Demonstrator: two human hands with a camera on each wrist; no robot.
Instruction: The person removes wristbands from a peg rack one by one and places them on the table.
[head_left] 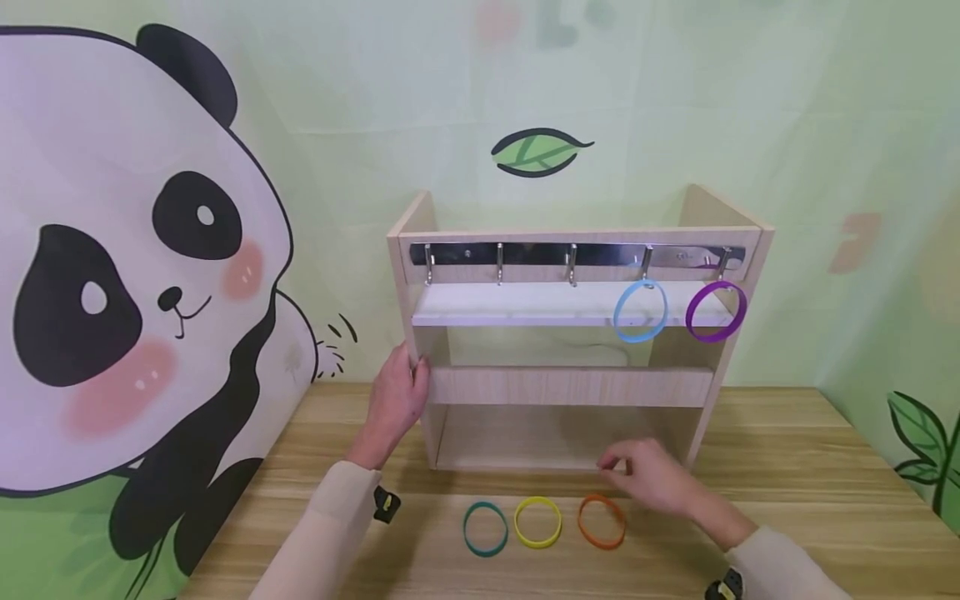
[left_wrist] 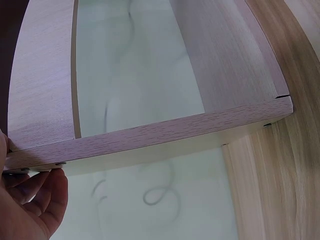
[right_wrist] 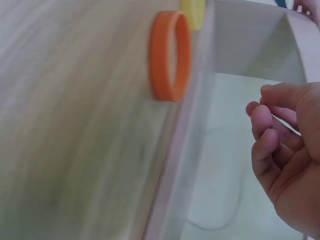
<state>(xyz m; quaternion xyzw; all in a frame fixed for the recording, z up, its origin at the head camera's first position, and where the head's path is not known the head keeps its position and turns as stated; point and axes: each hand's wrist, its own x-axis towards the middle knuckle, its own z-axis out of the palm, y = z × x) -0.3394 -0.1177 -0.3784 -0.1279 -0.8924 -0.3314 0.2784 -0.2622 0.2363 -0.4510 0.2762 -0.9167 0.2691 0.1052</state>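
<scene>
My left hand (head_left: 396, 392) grips the left side panel of a small wooden shelf (head_left: 573, 387); in the left wrist view its curled fingers (left_wrist: 54, 197) lie against the panel's outer face. My right hand (head_left: 652, 475), fingers loosely bent and holding nothing, hovers by the shelf's lower front edge, just above and right of an orange silicone wristband (head_left: 602, 546). A yellow wristband (head_left: 537, 546) and a teal wristband (head_left: 486, 553) lie flat to its left on the table. From hooks on the shelf's metal rail (head_left: 525, 252) hang a light blue wristband (head_left: 640, 339) and a purple wristband (head_left: 715, 337).
The rail's three left hooks (head_left: 500, 265) carry no bands. A white board (head_left: 525, 308) runs behind and below the rail. The shelf stands on a wood-grain table (head_left: 787, 483), before a green backdrop (head_left: 360, 167) printed with a large panda (head_left: 150, 275).
</scene>
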